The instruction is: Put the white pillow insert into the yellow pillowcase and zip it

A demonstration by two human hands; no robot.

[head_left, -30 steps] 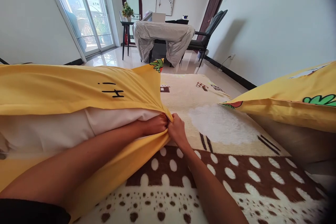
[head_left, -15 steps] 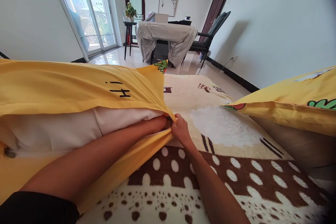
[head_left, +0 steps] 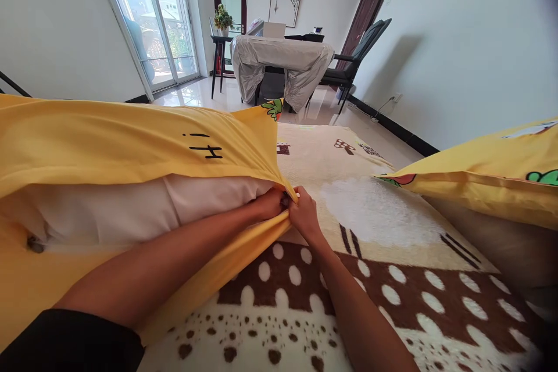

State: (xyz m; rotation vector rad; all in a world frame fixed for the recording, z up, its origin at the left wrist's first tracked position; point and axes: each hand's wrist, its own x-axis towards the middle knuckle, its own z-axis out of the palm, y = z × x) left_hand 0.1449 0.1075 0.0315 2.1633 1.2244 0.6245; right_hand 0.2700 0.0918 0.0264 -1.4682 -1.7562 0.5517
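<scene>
A yellow pillowcase (head_left: 131, 139) with black lettering lies across the left, its long side gaping. Inside it shows a pale pillow (head_left: 139, 209). My left hand (head_left: 272, 202) reaches into the opening at the pillowcase's right corner, its fingers curled together beside the pillow's end; what they grip is hidden. From the right, my right hand (head_left: 304, 212) pinches the yellow fabric at that same corner, its fingers closed. The two hands are nearly touching.
A patterned brown and cream blanket (head_left: 375, 209) lies beneath. Another yellow-covered pillow (head_left: 488, 186) is at the right. Farther back stand a table with a grey cover (head_left: 279, 52), a black chair (head_left: 361, 52) and a potted plant (head_left: 224, 17).
The view has shifted slightly, so everything sits a little farther right. My left hand is drawn back slightly, with more of it showing in the opening. My right hand keeps its grip.
</scene>
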